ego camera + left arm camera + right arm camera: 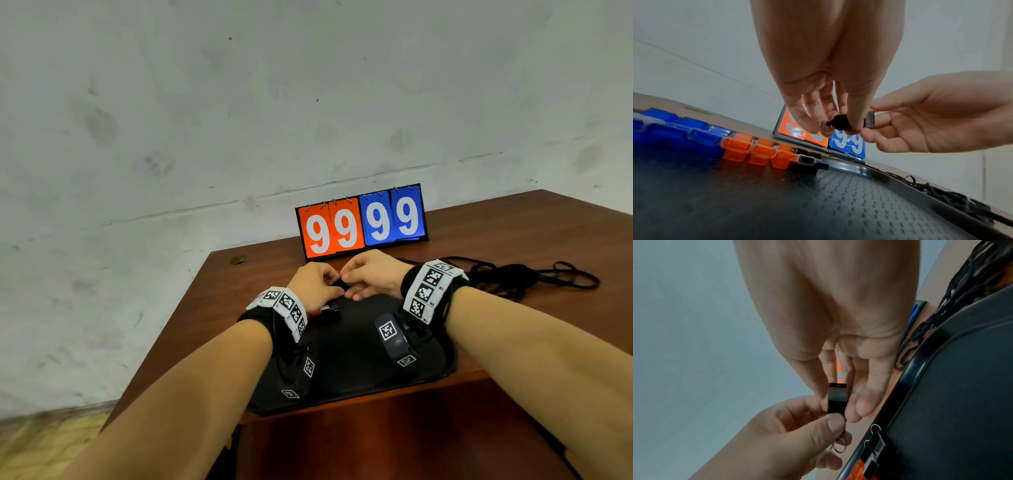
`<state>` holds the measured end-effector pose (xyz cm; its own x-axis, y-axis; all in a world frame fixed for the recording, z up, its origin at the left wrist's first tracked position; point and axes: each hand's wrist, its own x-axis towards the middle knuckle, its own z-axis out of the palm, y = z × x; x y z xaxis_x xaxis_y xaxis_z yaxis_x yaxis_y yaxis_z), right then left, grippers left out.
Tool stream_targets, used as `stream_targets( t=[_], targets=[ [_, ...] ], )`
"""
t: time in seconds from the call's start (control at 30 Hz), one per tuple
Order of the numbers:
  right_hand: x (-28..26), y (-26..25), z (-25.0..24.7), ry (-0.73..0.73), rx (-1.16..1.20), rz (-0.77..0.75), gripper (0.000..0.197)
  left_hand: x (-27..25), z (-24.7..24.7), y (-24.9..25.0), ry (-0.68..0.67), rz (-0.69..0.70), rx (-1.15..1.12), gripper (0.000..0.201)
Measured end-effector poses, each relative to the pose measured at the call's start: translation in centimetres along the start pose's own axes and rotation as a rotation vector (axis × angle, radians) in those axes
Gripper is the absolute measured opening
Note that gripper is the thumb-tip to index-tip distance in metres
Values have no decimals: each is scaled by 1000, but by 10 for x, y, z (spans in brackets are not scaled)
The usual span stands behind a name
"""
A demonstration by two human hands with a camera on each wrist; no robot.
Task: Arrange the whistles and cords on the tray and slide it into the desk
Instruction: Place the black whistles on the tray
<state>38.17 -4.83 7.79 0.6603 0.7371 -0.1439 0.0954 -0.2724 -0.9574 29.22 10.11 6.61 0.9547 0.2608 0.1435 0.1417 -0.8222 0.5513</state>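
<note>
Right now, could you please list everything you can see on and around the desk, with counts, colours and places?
Held whistle: one, black, pinched between both hands above the tray's far edge; a metal ring hangs from its end.
Blue whistles: several, exact count unclear, in rows on the tray's far left.
Orange whistles: about six, in two rows beside the blue ones.
Black whistles: a few, next to the orange ones.
Tray: one, black, at the desk's near edge.
Cords: a black tangle on the desk, right of the tray.
Scoreboard: one, orange and blue, reading 99 99, by the wall.
Desk: one, brown wood.
Left hand: grips the whistle's ring end.
Right hand: pinches its other end.
</note>
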Motion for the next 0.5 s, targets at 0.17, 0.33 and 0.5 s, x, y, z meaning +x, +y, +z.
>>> stream_targets(
  t=[0.17, 0.33, 0.5],
  targets=[
    [0, 3, 0, -7, -66, 4, 19, 0, 4, -3, -11, 28, 64, 34],
    [7, 8, -2, 92, -217, 1, 22, 1, 0, -8, -46, -4, 99, 35],
    [15, 21, -3, 170, -355, 47, 14, -2, -8, -26, -84, -96, 187, 30]
  ],
)
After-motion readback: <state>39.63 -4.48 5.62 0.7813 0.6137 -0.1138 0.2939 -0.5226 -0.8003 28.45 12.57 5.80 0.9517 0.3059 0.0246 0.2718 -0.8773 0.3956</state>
